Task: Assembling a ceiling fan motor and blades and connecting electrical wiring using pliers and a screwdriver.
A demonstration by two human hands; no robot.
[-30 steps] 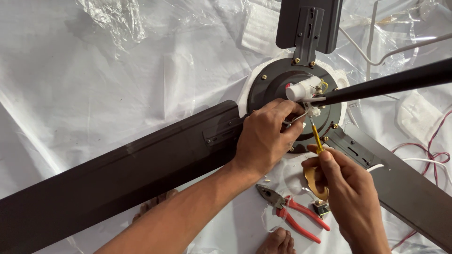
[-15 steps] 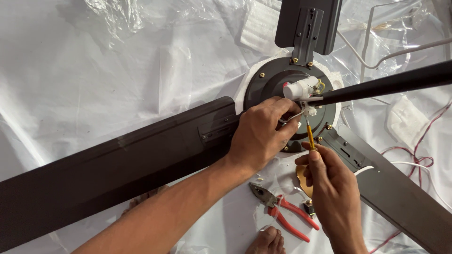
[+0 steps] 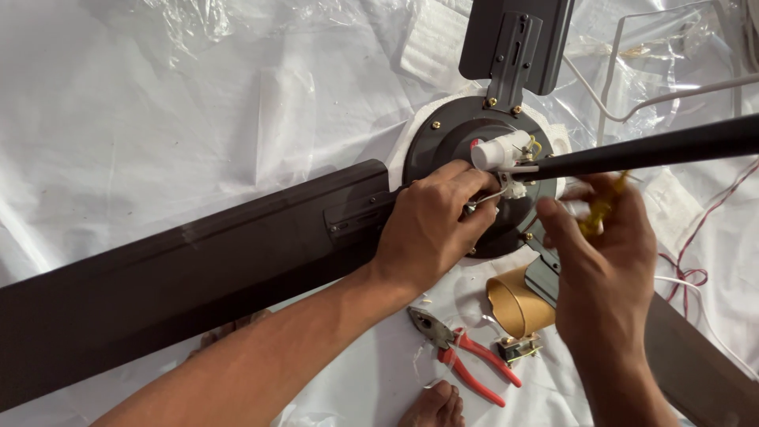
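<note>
A dark ceiling fan lies on white plastic sheeting, its round motor hub at centre. My left hand rests on the hub where the long left blade joins, fingertips pinching a thin white wire beside a white cylinder. My right hand hovers just right of the hub, closed on a yellow-handled screwdriver that is blurred by motion. The black down rod runs off to the right above that hand.
Red-handled pliers, a small metal part and a brown cup-shaped cover lie below the hub. A foot shows at the bottom edge. Another blade points up; red and white wires trail right.
My right hand has lifted the screwdriver off the hub and moved it up and to the right, uncovering the brown cover. My left hand stays on the hub.
</note>
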